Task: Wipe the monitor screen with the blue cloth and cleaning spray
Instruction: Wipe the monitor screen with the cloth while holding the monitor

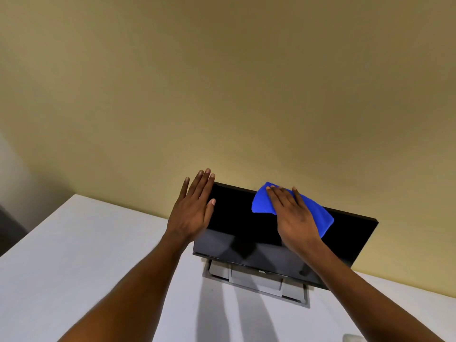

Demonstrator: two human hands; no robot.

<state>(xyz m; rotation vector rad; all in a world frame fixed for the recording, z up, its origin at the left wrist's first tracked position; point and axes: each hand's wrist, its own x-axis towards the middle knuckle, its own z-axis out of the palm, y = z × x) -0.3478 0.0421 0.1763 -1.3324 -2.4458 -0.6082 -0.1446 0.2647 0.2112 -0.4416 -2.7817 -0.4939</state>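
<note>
R hand [293,215] flat, fingers spread, pressing blue cloth [264,201] on monitor screen [237,218]; L hand [195,206] flat at screen's left edge, grip spread.

Light: warm, moderately dim
Shadows: long arm streaks on the white table [74,255]
Glare: faint reflections low on the monitor screen [237,248]
Edges: wide-angle bending

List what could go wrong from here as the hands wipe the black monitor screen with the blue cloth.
1. The right hand presses the blue microfibre cloth high on the black flat monitor screen, which leans back on its grey stand; a firm push might tip it toward the yellow wall.
2. The left hand lies flat, open at the screen's left edge, and its bare fingers may leave smudges.
</note>
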